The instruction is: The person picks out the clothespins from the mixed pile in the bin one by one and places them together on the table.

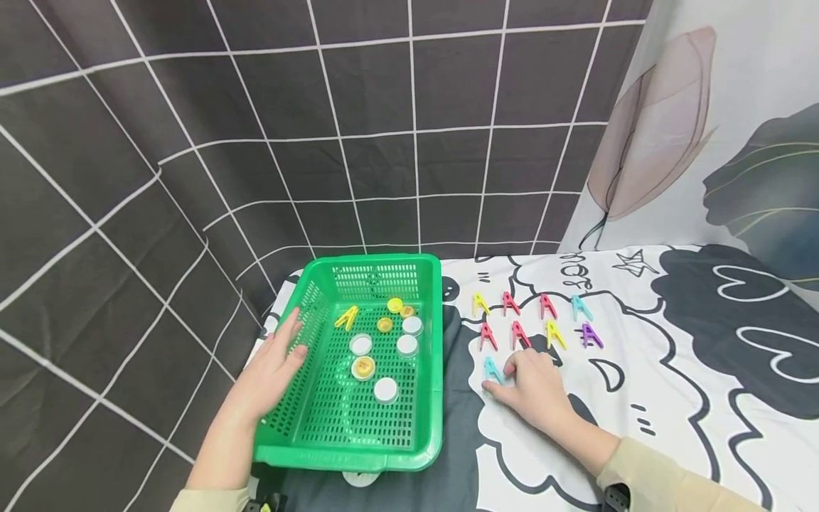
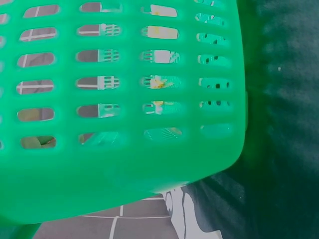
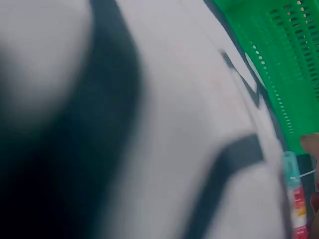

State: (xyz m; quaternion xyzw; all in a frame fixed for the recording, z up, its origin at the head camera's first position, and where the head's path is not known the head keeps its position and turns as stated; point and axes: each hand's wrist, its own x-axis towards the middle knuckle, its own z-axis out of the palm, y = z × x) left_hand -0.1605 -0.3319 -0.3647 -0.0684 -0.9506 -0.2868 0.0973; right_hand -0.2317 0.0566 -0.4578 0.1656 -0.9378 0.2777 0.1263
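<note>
In the head view my right hand [image 1: 537, 387] is at a light-blue clothespin [image 1: 493, 370] lying on the cloth, its thumb and fingers pinching it low on its right side. Several more clothespins lie in two rows beyond it, among them a yellow one [image 1: 480, 304], a red one [image 1: 488, 336] and a purple one [image 1: 590, 336]. My left hand [image 1: 269, 370] rests with straight fingers along the left rim of a green basket [image 1: 435, 398]. A yellow clothespin [image 1: 346, 318] lies inside the basket. The right wrist view shows the blue clothespin [image 3: 290, 167] beside the fingers.
Several white caps [image 1: 386, 390] and yellow discs [image 1: 394, 305] lie in the basket. A patterned black-and-white cloth [image 1: 646, 341] covers the surface. Dark gridded fabric [image 1: 384, 142] hangs behind and to the left. The basket's slotted wall [image 2: 124, 164] fills much of the left wrist view.
</note>
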